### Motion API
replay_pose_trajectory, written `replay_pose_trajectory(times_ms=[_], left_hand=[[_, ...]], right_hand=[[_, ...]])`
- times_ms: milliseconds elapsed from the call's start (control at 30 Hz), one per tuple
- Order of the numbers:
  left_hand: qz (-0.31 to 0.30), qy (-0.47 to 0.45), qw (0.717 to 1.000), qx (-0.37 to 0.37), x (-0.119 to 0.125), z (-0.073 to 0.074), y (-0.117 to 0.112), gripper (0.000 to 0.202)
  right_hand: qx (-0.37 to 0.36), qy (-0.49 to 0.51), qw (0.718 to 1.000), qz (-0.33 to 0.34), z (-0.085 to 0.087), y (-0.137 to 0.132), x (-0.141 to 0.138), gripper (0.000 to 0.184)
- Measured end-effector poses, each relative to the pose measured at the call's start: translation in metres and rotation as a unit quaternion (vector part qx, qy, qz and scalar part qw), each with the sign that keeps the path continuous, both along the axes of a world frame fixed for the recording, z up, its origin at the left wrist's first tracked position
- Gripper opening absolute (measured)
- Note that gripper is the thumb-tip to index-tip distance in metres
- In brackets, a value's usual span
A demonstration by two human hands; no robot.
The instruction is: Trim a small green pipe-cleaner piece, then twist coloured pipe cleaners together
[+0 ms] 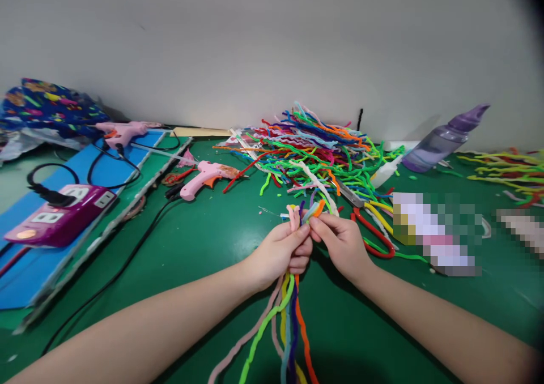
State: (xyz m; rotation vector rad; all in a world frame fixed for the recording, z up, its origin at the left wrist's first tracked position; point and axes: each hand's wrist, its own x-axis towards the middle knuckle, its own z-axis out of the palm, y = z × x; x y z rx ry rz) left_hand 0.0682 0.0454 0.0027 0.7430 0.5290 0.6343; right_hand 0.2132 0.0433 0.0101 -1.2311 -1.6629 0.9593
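Note:
My left hand (pixel 283 251) is closed round a bundle of fuzzy pipe cleaners (pixel 289 316) in pink, green, yellow, light blue, dark purple and orange. Their long ends hang down below the fist, while short tips stick out above it. At the top of the bundle, my right hand (pixel 342 242) pinches the light blue and orange tips between thumb and fingers. A white pipe cleaner (pixel 317 183) lies just behind the hands. To the right of my right hand rest scissors (pixel 374 237) with red and yellow handles.
A heap of coloured pipe cleaners (pixel 306 140) lies against the wall. Pink glue guns (pixel 208 177) and a purple power strip (pixel 62 214) are at left, with a black cord (pixel 123 271) across the green table. At right are a white glue bottle (pixel 385 173) and a leaning purple bottle (pixel 442 140).

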Motion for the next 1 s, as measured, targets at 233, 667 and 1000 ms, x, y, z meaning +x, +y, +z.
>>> replay_pose_trajectory(times_ms=[233,667,1000], left_hand=[[0.068,0.072,0.995,0.020,0.005,0.003,-0.007,0.035],[0.106,-0.003,0.994,-0.004,0.002,0.001,-0.002,0.023],[0.069,-0.059,0.996,-0.005,-0.001,0.000,0.003,0.022]], right_hand=[[0.013,-0.016,1.000,-0.015,-0.002,0.000,-0.001,0.024],[0.116,0.028,0.986,-0.113,0.034,0.017,0.001,0.025],[0.216,-0.485,0.845,-0.055,0.046,0.133,0.030,0.027]])
